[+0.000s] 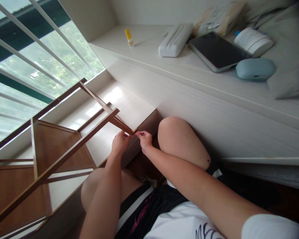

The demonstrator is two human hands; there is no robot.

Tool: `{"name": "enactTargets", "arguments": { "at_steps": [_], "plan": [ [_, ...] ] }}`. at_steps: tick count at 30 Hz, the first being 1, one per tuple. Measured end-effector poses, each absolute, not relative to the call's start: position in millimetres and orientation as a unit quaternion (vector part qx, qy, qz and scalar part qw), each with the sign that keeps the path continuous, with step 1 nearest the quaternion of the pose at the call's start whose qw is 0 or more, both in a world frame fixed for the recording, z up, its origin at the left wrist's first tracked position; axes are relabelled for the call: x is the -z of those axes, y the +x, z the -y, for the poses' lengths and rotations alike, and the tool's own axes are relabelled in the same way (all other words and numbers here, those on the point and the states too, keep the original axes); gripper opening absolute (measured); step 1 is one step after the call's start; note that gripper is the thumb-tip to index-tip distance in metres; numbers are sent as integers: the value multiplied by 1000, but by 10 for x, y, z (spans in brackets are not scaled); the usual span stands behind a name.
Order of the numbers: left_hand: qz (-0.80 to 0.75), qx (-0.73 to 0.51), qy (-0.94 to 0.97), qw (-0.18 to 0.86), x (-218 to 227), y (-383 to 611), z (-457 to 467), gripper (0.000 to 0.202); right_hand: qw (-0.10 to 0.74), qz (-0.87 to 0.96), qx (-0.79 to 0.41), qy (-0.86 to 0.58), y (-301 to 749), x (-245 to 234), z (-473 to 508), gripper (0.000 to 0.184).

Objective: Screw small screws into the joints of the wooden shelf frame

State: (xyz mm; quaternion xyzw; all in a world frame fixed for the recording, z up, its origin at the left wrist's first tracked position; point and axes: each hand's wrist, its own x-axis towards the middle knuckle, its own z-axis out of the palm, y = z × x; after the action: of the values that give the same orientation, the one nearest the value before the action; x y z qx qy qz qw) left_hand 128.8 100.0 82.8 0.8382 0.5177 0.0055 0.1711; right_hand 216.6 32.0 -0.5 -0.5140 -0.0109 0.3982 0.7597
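A brown wooden rack frame (74,147) with long rails and cross slats leans over the ledge by the window. The near end of one of its slats (123,125) points toward me, between my two hands. My left hand (120,142) is closed at the underside of that end, its fingertips partly hidden by the wood. At the slat's tip, my right hand (145,139) is closed in a pinch. Whatever sits between its thumb and finger is too small to make out.
On the pale shelf (144,53) stand a small yellow-capped tube (129,37), a white case (175,39), a dark-screened tablet (218,51), a white bottle (253,41) and a light blue case (255,69). A barred window (40,63) is at left. My bent knees are close beneath my arms.
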Motion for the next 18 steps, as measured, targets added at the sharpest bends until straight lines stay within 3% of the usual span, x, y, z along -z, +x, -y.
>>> {"name": "enactTargets", "arguments": {
  "at_steps": [8, 18],
  "plan": [
    [-507, -5, 845, 167, -880, 1298, -975, 35, 765, 28, -414, -493, 2158, 79, -409, 15],
    [-632, 10, 774, 33, -897, 1613, -900, 81, 741, 40, -428, -516, 2140, 98, -432, 25]
  ]
}}
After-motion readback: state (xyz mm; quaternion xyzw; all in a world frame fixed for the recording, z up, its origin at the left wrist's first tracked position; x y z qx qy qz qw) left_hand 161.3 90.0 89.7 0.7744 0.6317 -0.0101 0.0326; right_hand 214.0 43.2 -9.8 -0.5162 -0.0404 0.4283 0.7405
